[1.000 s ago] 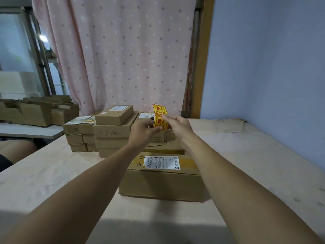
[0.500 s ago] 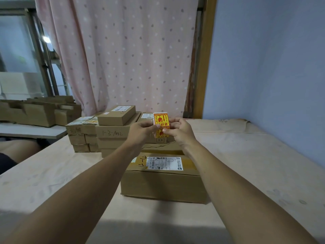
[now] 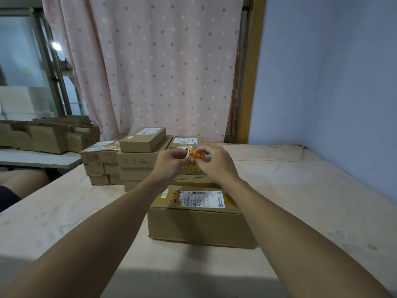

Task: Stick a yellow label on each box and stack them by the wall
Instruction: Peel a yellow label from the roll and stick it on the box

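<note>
Yellow label (image 3: 196, 156) is held in the air between both hands. It is pinched at its left end by the left hand (image 3: 170, 161) and at its right end by the right hand (image 3: 217, 166), with fingers curled on it. The nearest box (image 3: 199, 224) lies on the table (image 3: 322, 201) directly below the hands and toward the person, with its long axis left to right. Only a white shipping sticker (image 3: 202, 198) is noted on its top. Both hands are about equally near it, so a short drop is judged sufficient. Against the frame half a second earlier, the label is no longer upright and face-on. It is now tipped flat and bent, with a pale curl (image 3: 187, 152) at the left thumb, possibly backing being peeled, though blur prevents certainty. The stacked boxes (image 3: 137, 168) behind are unmoved.
</note>
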Demonstrator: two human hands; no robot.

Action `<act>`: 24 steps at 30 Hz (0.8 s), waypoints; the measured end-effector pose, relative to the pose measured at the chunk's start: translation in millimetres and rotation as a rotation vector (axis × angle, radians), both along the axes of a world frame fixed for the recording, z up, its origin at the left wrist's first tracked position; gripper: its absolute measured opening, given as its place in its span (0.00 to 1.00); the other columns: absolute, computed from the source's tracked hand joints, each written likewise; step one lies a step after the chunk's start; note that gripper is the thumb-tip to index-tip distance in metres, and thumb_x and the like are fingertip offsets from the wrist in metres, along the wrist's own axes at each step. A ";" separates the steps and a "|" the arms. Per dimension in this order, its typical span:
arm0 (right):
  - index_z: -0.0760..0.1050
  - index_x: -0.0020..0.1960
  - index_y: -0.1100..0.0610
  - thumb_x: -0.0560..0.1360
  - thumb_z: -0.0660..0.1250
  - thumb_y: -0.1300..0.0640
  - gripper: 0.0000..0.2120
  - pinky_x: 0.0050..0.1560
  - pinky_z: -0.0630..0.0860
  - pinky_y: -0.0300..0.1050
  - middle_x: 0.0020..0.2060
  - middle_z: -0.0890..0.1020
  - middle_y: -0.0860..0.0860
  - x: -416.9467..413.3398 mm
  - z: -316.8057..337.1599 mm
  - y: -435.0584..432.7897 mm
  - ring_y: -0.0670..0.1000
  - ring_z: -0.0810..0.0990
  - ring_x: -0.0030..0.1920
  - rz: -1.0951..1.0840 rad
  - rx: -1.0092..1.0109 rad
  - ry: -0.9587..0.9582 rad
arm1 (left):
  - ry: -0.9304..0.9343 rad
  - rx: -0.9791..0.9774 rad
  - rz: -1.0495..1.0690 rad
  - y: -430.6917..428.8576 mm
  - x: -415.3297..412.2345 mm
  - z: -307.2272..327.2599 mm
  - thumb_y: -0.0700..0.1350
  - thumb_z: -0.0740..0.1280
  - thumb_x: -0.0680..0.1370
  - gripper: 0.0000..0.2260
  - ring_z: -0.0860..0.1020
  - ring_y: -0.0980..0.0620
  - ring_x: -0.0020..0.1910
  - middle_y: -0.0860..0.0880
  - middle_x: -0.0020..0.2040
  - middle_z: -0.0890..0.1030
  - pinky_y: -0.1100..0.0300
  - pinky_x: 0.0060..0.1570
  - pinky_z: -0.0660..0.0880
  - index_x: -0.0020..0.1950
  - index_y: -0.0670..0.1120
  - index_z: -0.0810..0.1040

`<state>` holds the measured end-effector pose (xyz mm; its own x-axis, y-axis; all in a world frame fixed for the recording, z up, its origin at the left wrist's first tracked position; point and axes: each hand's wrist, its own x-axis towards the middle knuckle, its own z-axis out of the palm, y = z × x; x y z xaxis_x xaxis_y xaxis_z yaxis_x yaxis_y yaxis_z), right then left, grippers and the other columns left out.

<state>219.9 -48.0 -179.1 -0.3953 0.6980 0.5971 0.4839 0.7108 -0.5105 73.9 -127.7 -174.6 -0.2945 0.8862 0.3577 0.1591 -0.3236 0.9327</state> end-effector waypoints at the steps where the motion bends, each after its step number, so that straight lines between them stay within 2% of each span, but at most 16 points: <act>1: 0.80 0.61 0.45 0.75 0.71 0.44 0.16 0.59 0.79 0.55 0.61 0.81 0.44 -0.7 -1.5 0.5 0.47 0.75 0.61 -0.002 -0.014 0.000 | 0.032 0.010 0.031 0.1 -2.1 -1.6 0.34 0.75 0.73 0.06 0.84 0.44 0.46 0.40 0.46 0.86 0.45 0.54 0.80 0.50 0.38 0.86; 5: 0.80 0.57 0.43 0.69 0.66 0.29 0.24 0.54 0.80 0.52 0.55 0.81 0.46 -3.8 -1.9 -3.4 0.48 0.77 0.56 -0.032 -0.011 -0.029 | 0.216 0.056 0.166 0.9 -7.6 -8.6 0.41 0.76 0.73 0.04 0.84 0.42 0.46 0.47 0.41 0.87 0.40 0.51 0.81 0.47 0.47 0.88; 7: 0.81 0.55 0.43 0.68 0.64 0.27 0.25 0.51 0.80 0.52 0.52 0.82 0.47 -6.0 -0.8 -3.2 0.49 0.77 0.53 -0.047 0.038 -0.050 | 0.299 0.087 0.220 0.6 -8.1 -9.4 0.42 0.75 0.74 0.04 0.84 0.43 0.44 0.50 0.39 0.86 0.41 0.47 0.81 0.47 0.49 0.88; 11: 0.82 0.52 0.43 0.73 0.63 0.31 0.20 0.50 0.80 0.51 0.49 0.82 0.46 -7.5 2.0 -1.4 0.48 0.77 0.52 -0.046 0.087 -0.045 | 0.378 0.132 0.246 -2.7 -8.6 -6.6 0.45 0.77 0.74 0.05 0.84 0.48 0.41 0.52 0.39 0.86 0.44 0.45 0.81 0.48 0.48 0.88; 14: 0.82 0.51 0.43 0.74 0.64 0.33 0.18 0.48 0.81 0.52 0.47 0.83 0.45 -8.0 3.2 -2.1 0.46 0.78 0.50 -0.007 0.047 0.022 | 0.413 0.115 0.270 -6.6 -10.8 -3.8 0.41 0.76 0.74 0.07 0.84 0.52 0.42 0.52 0.41 0.86 0.48 0.47 0.82 0.51 0.46 0.87; 16: 0.83 0.53 0.45 0.76 0.67 0.38 0.13 0.49 0.82 0.53 0.49 0.83 0.45 -8.6 4.3 -2.4 0.46 0.79 0.51 -0.004 0.025 0.082 | 0.424 0.093 0.292 -8.4 -13.8 -3.4 0.40 0.76 0.74 0.09 0.84 0.54 0.43 0.51 0.43 0.86 0.51 0.47 0.83 0.53 0.45 0.87; 17: 0.84 0.53 0.46 0.77 0.68 0.41 0.12 0.49 0.82 0.54 0.50 0.83 0.45 -8.8 5.0 -2.2 0.47 0.78 0.51 -0.011 0.021 0.098 | 0.434 0.085 0.309 -9.2 -15.3 -3.5 0.39 0.76 0.74 0.09 0.83 0.55 0.42 0.52 0.43 0.85 0.54 0.46 0.83 0.54 0.44 0.86; 19: 0.85 0.54 0.48 0.78 0.70 0.45 0.10 0.50 0.82 0.54 0.50 0.83 0.45 -9.0 6.2 -1.5 0.47 0.78 0.51 -0.024 -0.001 0.131 | 0.460 0.069 0.353 -10.9 -19.7 -5.3 0.39 0.75 0.74 0.11 0.81 0.61 0.41 0.54 0.42 0.83 0.67 0.39 0.79 0.56 0.42 0.86; 21: 0.85 0.54 0.48 0.78 0.70 0.45 0.09 0.47 0.83 0.55 0.47 0.84 0.44 -7.9 8.2 -2.3 0.47 0.79 0.48 -0.035 -0.070 0.199 | 0.473 0.049 0.392 -14.1 -27.0 -6.9 0.38 0.75 0.74 0.10 0.79 0.63 0.39 0.51 0.44 0.83 0.74 0.34 0.74 0.56 0.42 0.86; 24: 0.85 0.51 0.47 0.78 0.71 0.47 0.06 0.48 0.83 0.53 0.40 0.84 0.42 -8.8 6.4 1.1 0.45 0.81 0.44 -0.041 -0.151 0.270 | 0.484 0.010 0.454 -19.1 -45.6 -11.4 0.41 0.75 0.75 0.09 0.81 0.59 0.43 0.48 0.47 0.85 0.70 0.36 0.73 0.55 0.43 0.86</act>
